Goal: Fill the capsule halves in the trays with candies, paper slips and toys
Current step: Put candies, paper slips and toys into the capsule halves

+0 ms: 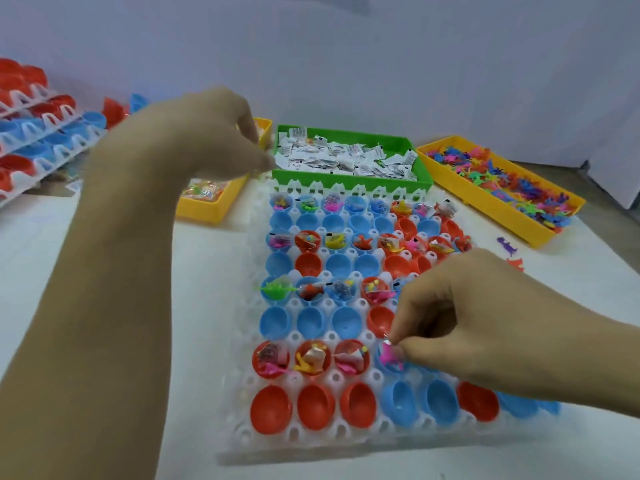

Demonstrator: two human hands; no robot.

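Observation:
A white tray (242, 441) lies in front of me with rows of red and blue capsule halves; alternate rows hold candies, slips and toys. My right hand (460, 317) pinches a small clear-wrapped candy over a blue capsule half (391, 360) that holds a pink toy, in the second row from the front. My left hand (221, 133) is raised over the yellow candy bin (207, 206), fingers curled and pinched together at the green bin's left edge; what it pinches is too blurred to tell. The green bin (420, 168) holds paper slips. A yellow bin (498, 206) holds plastic toys.
Stacked white trays of red and blue capsule halves (38, 133) stand at the far left. Two loose toys (507, 251) lie on the table right of the tray. A pale wall rises behind the bins.

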